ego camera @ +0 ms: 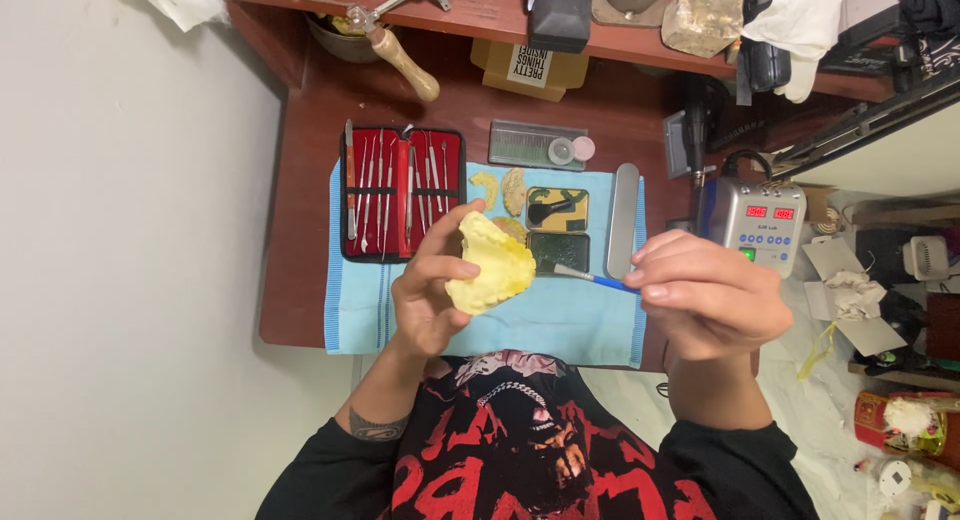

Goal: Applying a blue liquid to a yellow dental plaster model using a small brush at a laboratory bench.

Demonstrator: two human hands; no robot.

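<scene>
My left hand (pixel 428 295) holds a yellow dental cast (pixel 490 265) up above a light blue cloth (pixel 560 325) on a red-brown desk. My right hand (pixel 705 298) pinches a thin blue-handled brush (pixel 590 276). The brush tip points left and sits just right of the cast, close to its edge. Behind the cast lie two small yellow cast pieces (pixel 500 190) and an open tin (pixel 558 210) with dark green material and a black tool in it.
An open red case of metal hand instruments (pixel 400 192) lies at the cloth's left. A long silver tin lid (pixel 624 220) and a grey control box with red displays (pixel 758 225) stand at the right. A clear bur box (pixel 535 145) sits behind. A cluttered shelf runs along the top.
</scene>
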